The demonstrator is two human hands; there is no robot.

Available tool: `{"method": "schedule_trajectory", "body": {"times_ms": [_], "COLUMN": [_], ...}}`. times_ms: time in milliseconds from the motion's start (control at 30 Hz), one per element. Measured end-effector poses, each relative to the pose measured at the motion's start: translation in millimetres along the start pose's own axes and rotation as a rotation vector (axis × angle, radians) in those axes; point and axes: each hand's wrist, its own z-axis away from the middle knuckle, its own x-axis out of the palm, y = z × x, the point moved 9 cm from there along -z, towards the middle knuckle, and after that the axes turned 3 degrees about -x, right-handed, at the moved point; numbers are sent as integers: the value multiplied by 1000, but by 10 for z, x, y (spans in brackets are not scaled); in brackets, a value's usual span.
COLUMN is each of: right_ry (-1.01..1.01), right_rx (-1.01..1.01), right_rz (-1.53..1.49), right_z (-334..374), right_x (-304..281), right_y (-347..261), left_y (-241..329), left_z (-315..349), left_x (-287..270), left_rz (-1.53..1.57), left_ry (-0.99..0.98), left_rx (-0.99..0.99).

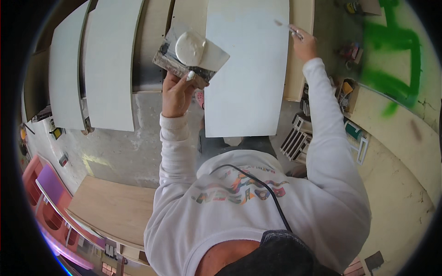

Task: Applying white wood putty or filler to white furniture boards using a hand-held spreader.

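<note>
Workshop floor, long white board btwn two full hands

Far L, pink-and-purple furniture; then two long white panels, side by side.

Next the person's L hand, just L of the board as I see it. Fingers behind, thumb in front, gripping a metal plate w/ a thick round dollop of white paste on it. A small white blob sits at the thumb. The plate's R part overlaps the board from up here; can't tell how high above it.

Mid: the board itself, long axis running away from the person, near end by the dark trousers.

Then the R hand, just past the board's R edge, over a pale plank. Fingers closed narrow round a thin tool, which points L & a bit away, more across the board than along it. Tip's over the board, close to the R edge; touching or not, can't tell, nor blade vs brush.

Key relation, I'd say: tip to paste. Paste lies L of the tip & nearer the body, w/ much of the board's width btwn. R hand's farther out than L.

Far R, green paint.
</note>
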Motion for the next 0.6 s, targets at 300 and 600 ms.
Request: {"method": "schedule_trajectory", "body": {"times_ms": [300, 600], "right_ry": [-272, 22], "right_rx": [224, 651], "right_rz": [709, 410], "right_z": [-229, -824], "right_x": [740, 81], "right_y": [508, 2036], "left_y": [-501, -546], "left_z": [53, -75], "left_x": [-637, -713], "left_rz": [59, 125], "left_ry": [22, -8], "left_rx": [-244, -320]}}
